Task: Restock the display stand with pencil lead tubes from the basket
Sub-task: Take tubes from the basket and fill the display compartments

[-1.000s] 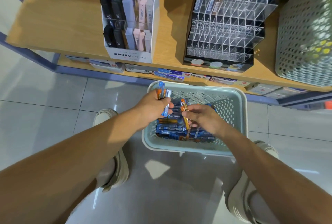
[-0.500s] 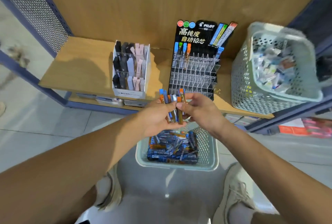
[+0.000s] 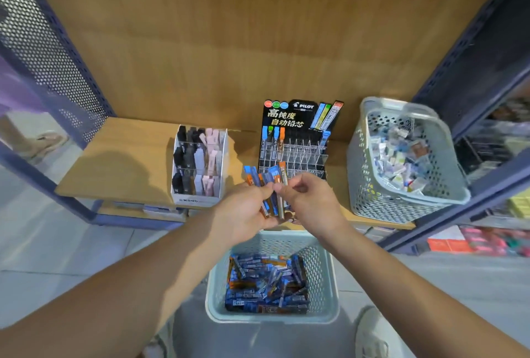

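Blue-orange lead tubes [image 3: 266,179], gripped by left hand [image 3: 243,212] and right hand [image 3: 310,205], screen the display stand [image 3: 299,142] beside a shelf basket [image 3: 362,182].

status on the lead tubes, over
Left hand grips a fan of lead tubes. Right hand pinches one of them. Display stand mostly empty, nothing blocking it.

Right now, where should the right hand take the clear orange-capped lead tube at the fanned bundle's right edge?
Pinch the clear orange-capped lead tube just below its cap, coming from the right. It stands roughly upright, outermost, touching the right hand, its top free above the left hand, which grips the bundle lower down.
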